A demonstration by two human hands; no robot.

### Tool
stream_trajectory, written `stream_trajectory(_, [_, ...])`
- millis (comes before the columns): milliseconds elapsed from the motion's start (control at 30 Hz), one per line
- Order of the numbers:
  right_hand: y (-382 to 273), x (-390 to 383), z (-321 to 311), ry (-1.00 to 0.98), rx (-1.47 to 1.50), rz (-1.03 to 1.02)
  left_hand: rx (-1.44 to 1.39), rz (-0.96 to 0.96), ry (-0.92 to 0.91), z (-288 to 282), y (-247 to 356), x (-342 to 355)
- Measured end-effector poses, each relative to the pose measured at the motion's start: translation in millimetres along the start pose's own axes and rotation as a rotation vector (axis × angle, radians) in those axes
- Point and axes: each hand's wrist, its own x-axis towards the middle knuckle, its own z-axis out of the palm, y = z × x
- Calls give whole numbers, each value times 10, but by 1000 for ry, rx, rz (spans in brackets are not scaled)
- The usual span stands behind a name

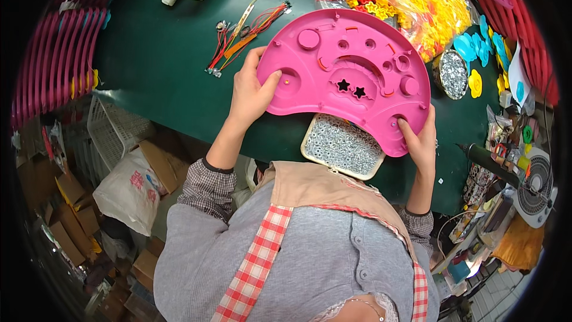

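Observation:
Between both hands I hold a pink plastic toy shell (357, 53), a curved half-moon piece with round posts, recesses and two star-shaped holes. My left hand (253, 92) grips its left end, thumb in the round recess there. At the right end my right hand (419, 140) is closed on the rim, thumb in another recess. Partly under the shell's lower edge lies a shallow tray (305, 146) full of small metal parts. A bundle of thin wires (247, 33) in red, yellow and green lies on the table beyond my left hand.
Stacks of pink shells stand at the left (56, 65) and right (527, 18). A clear bag (417, 6) holds yellow and red star pieces. Near it is a bowl (451, 74) of small silvery parts. A power screwdriver (491, 164) and a fan (534, 188) are at right. The dark green table (161, 71) lies underneath.

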Motion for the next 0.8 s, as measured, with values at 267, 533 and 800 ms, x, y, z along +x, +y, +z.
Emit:
stream_trajectory(267, [-86, 36, -198, -5, -112, 75, 484, 326, -51, 92, -2, 90])
stream_trajectory(533, [-813, 922, -290, 217, -169, -292, 214, 540, -157, 299, 504, 1341])
stream_trajectory(800, [-1028, 2316, 526, -2, -898, -156, 801, 570, -477, 1250, 774, 2097])
